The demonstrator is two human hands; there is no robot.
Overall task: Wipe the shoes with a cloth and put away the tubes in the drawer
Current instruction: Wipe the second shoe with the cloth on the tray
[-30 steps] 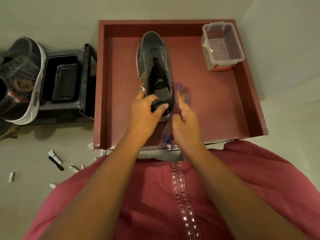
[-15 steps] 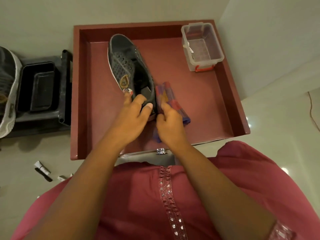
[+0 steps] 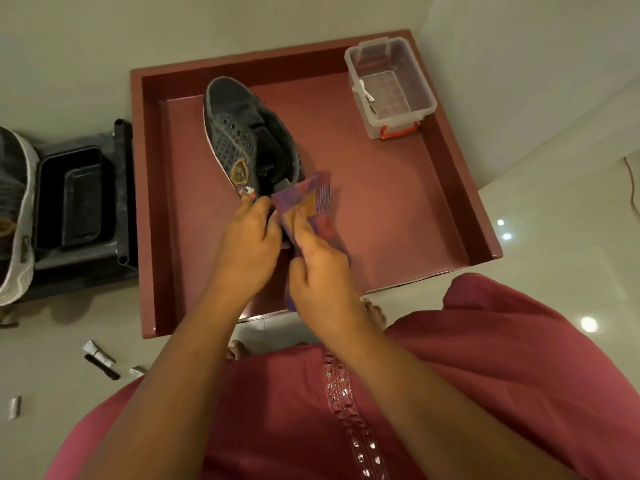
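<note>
Nearest is the person's pink garment (image 3: pixel 450 393), with both forearms reaching forward over the near rim of the red drawer (image 3: pixel 398 216), which lies open on the pale floor (image 3: pixel 69 46). On the floor left of the drawer's near corner lie several small tubes (image 3: pixel 98 353), one more tube sitting farther left at the picture's edge.

Inside the drawer, near its front middle, the two hands are close together. The left hand (image 3: pixel 247 237) grips the heel end of a dark grey shoe (image 3: pixel 239 140), fingers curled round the collar. The right hand (image 3: pixel 318 275), just right of it, pinches a purple and orange cloth (image 3: pixel 311 202) that is pressed against the shoe's heel. The shoe lies slanting across the drawer's left half, its toe pointing toward the far left corner.

In the drawer's far right corner stands a clear plastic box (image 3: pixel 389 84) with a red clip; something small and pale lies in it, too small to tell.

Left of the drawer sits a black stand (image 3: pixel 76 195), and beyond that, at the left edge, a second shoe (image 3: pixel 15 216) with a white sole
</note>
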